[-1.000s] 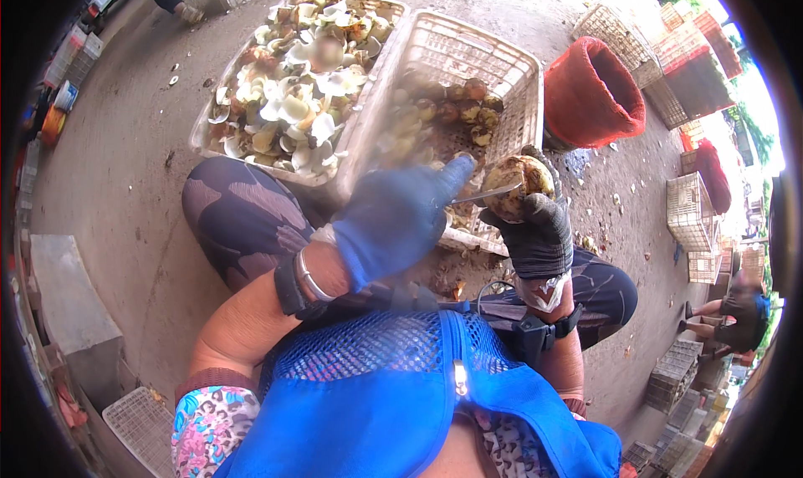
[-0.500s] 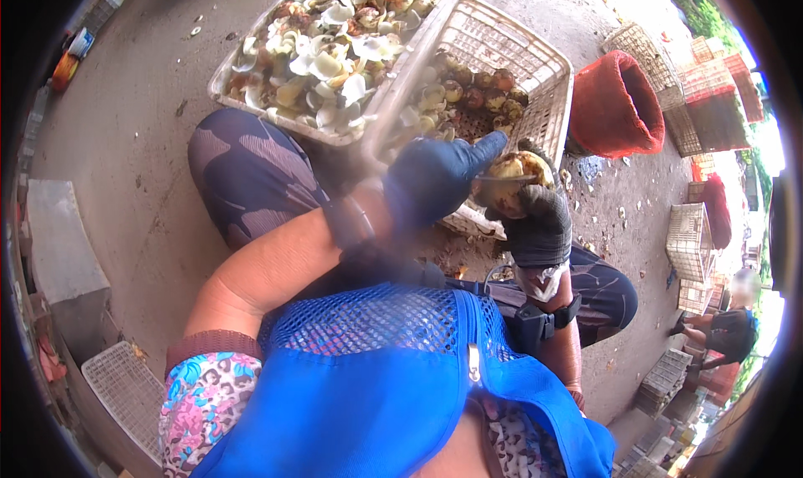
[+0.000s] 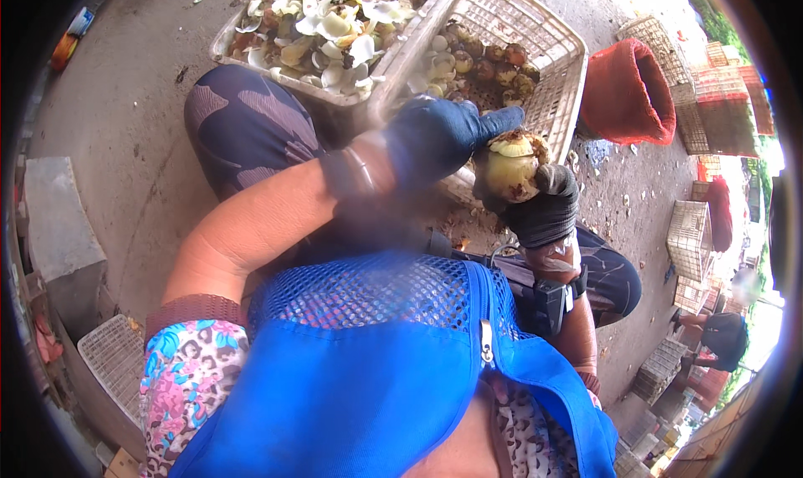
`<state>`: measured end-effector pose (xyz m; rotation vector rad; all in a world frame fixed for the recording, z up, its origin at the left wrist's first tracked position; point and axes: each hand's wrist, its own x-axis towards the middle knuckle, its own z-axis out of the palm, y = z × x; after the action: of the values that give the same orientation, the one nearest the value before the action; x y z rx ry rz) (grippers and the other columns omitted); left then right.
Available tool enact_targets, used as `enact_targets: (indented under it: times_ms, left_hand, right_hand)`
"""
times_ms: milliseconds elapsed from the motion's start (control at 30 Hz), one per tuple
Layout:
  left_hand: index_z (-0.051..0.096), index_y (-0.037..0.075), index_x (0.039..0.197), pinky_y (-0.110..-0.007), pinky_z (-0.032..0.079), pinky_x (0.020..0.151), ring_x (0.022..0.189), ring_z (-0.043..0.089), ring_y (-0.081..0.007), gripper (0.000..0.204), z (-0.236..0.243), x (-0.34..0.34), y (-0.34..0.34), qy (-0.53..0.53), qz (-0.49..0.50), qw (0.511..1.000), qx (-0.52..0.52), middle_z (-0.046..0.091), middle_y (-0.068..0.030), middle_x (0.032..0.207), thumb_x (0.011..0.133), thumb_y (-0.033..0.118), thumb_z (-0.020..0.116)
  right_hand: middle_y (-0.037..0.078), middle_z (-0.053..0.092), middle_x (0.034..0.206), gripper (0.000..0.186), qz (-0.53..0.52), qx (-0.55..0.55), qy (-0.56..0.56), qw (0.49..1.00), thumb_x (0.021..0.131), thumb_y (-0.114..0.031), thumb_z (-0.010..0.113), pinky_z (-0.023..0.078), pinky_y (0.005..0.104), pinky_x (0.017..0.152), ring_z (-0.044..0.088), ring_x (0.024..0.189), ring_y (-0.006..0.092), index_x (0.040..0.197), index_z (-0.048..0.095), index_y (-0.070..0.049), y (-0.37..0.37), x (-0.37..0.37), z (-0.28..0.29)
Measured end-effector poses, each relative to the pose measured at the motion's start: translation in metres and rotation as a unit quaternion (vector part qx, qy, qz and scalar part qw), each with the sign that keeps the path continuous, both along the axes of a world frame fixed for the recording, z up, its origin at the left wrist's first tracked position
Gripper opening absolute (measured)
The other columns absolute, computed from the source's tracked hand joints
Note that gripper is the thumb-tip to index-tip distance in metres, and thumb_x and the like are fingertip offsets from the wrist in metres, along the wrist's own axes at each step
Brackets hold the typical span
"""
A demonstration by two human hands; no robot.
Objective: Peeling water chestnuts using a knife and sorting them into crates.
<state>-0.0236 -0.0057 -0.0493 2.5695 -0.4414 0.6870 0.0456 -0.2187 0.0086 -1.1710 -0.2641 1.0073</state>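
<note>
My right hand (image 3: 545, 206), in a dark glove, holds an onion (image 3: 512, 170). Pale yellow-green flesh shows on it, with brown ragged skin at the top. Close beside it, to the left, is my left hand (image 3: 439, 139) in a dark blue glove. Its fingers are curled and its thumb stretches toward the onion's top; what it grips, if anything, is hidden. Beyond both hands stands a plastic crate (image 3: 562, 85) with brown and peeled onions (image 3: 485, 66) inside. Left of it, a second crate (image 3: 314, 96) is heaped with pale peelings (image 3: 335, 30).
A red basket-like container (image 3: 629, 89) stands to the right of the crates. Stacked crates (image 3: 726, 110) and another crate (image 3: 691, 240) are farther right, near a person (image 3: 723, 336). Scraps litter the concrete floor (image 3: 142, 118). At the left lies a grey block (image 3: 63, 219).
The onion has been turned in my right hand, so its pale side shows. A thin blade-like edge seen across it earlier is out of sight. My left hand has shifted slightly up.
</note>
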Motion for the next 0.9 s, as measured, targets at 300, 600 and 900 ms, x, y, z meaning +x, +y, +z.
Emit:
enact_targets:
  times_ms: [300,600,900]
  left_hand:
    - [0.056,0.014,0.144,-0.044,0.057,0.072,0.082,0.072,-0.0359,0.071,0.042,-0.019,0.022,0.222,-0.026,0.973,-0.06,0.073,-0.019,0.095,0.075,0.02,0.075]
    - [0.073,0.013,0.114,-0.044,0.056,0.072,0.078,0.071,-0.0339,0.038,0.051,-0.01,0.033,0.417,-0.06,0.9,-0.11,0.073,-0.017,0.086,0.077,0.013,0.065]
    - [0.07,0.008,0.124,-0.032,0.054,0.057,0.06,0.065,-0.0178,0.041,0.041,0.0,-0.004,0.294,0.09,0.911,-0.276,0.071,-0.0126,0.076,0.088,0.027,0.068]
  right_hand:
    - [0.014,0.062,0.132,0.088,0.009,-0.074,-0.102,0.992,0.072,-0.005,0.073,0.055,0.0332,0.095,0.063,0.115,0.0232,0.153,0.038,0.001,0.007,-0.001,0.007]
    - [0.016,0.063,0.132,0.058,0.083,-0.208,-0.358,0.906,0.09,-0.023,0.069,0.055,0.037,0.095,0.064,0.117,0.0254,0.14,0.051,-0.001,-0.089,0.01,-0.051]
    - [0.013,0.059,0.136,0.065,0.065,-0.008,0.003,0.998,0.092,-0.011,0.069,0.053,0.0344,0.1,0.059,0.122,0.0199,0.15,0.04,0.0,-0.007,0.017,-0.01]
